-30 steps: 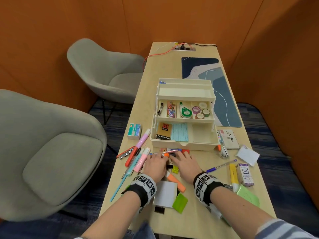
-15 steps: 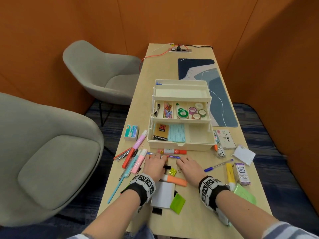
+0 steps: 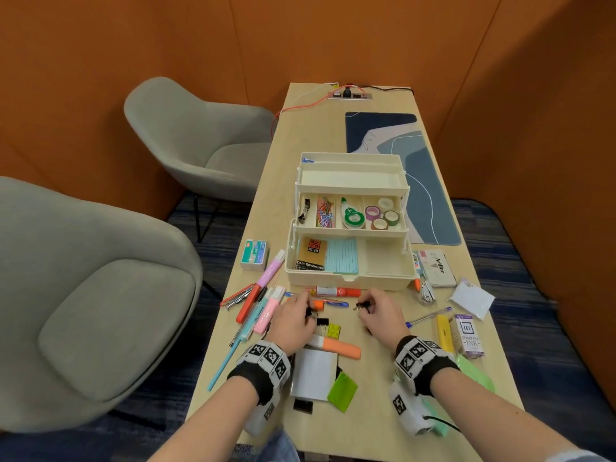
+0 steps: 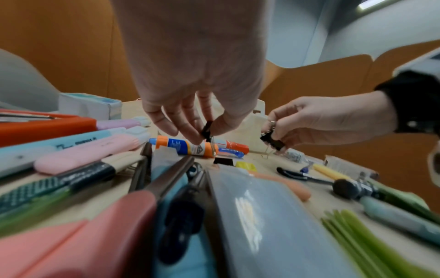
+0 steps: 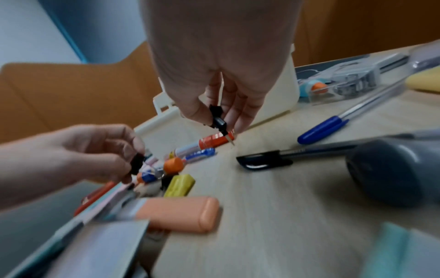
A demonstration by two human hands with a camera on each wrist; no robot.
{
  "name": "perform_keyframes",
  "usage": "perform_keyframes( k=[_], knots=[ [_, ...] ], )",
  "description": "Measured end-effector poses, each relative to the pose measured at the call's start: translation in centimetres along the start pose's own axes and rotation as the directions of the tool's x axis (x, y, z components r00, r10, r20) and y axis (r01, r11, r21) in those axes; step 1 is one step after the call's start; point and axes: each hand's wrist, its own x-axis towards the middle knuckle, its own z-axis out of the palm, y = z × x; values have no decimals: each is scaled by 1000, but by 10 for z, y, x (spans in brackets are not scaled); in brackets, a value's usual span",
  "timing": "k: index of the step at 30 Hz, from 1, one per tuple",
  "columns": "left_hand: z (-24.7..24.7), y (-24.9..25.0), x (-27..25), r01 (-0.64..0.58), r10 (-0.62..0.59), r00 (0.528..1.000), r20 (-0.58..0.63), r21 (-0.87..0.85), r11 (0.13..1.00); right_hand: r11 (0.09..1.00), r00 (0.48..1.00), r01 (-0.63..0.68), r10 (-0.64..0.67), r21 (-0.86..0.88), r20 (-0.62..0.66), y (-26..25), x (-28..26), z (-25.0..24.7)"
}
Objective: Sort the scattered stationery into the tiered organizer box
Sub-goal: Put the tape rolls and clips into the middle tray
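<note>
The cream tiered organizer box (image 3: 350,282) stands open mid-table; its middle tray holds binder clips (image 3: 303,211), paper clips (image 3: 325,213), correction tape and tape rolls. In front of it my left hand (image 3: 306,311) pinches a small black binder clip (image 4: 206,129) just above the glue stick (image 3: 336,291). My right hand (image 3: 363,306) pinches another black binder clip (image 5: 218,120), lifted off the table. Between the hands lie one more black clip (image 3: 321,322) and a yellow clip (image 3: 334,330).
Highlighters and pens (image 3: 263,301) lie left of my hands, and an orange highlighter (image 3: 336,346) and white pad (image 3: 315,373) lie near my wrists. A stapler (image 3: 425,293), blue pen (image 3: 428,316), ink box (image 3: 468,335) and stamp pad (image 3: 436,268) lie right. Grey chairs flank the table's left edge.
Both hands were down over the pile of small items; each has now closed on a black binder clip and lifted it, and the right hand has moved apart to the right.
</note>
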Motion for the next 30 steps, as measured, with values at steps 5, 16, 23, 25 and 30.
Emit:
perform_keyframes(
  k=[5, 16, 23, 25, 30],
  knots=[
    [-4, 3, 4, 91, -98, 994, -43, -142, 986, 942, 976, -202, 217, 267, -28, 8, 4, -1],
    [-3, 12, 23, -206, 96, 940, 329, 318, 925, 700, 895, -409, 432, 586, 108, 22, -3, 2],
    [6, 24, 27, -217, 79, 949, 304, 453, 865, 522, 860, -436, 482, 733, 168, 22, -10, -1],
    [6, 24, 28, -221, 82, 948, 307, 453, 863, 475, 856, -431, 486, 768, 179, 21, -12, -6],
    [4, 21, 28, -255, 125, 949, 289, 473, 844, 431, 857, -422, 476, 797, 196, 18, -15, -16]
  ],
)
